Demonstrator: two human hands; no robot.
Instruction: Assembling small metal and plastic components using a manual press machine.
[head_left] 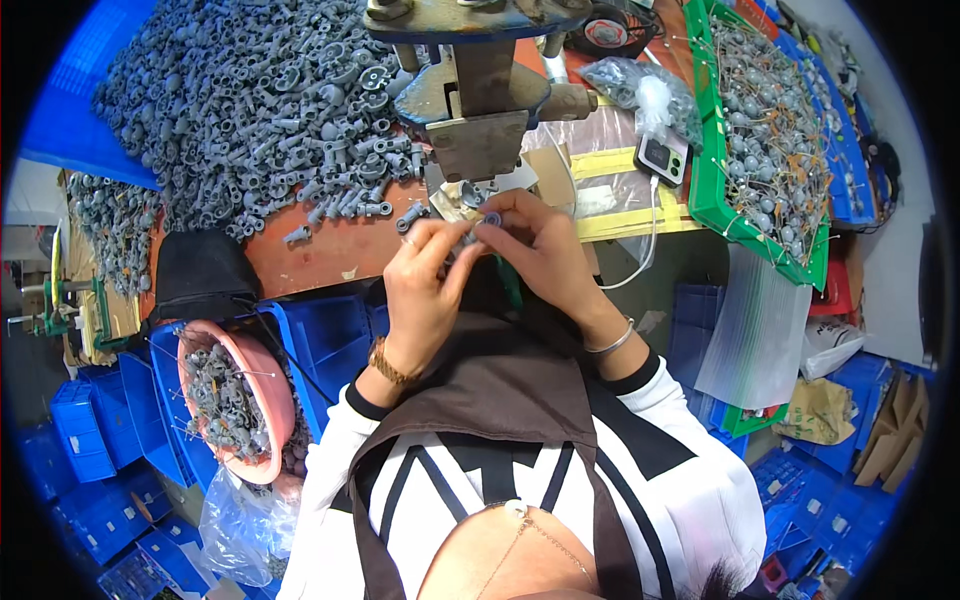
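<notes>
My left hand (424, 275) and my right hand (541, 254) meet at the front edge of the bench, just below the head of a metal press (482, 148). Between the fingertips of both is a small grey plastic part (488, 219) with a round ring end; the fingers cover much of it. Both hands are closed in a pinch. Left of them, a loose grey plastic fitting (411, 217) lies on the bench, close to a big heap of similar grey fittings (270, 110).
At right stands a green tray (706, 150) of grey balls with wires. A phone (662, 160) with a white cable and a plastic bag (640, 90) lie beside the press. A pink basin (270, 385) of grey parts and blue crates (310, 345) stand at lower left.
</notes>
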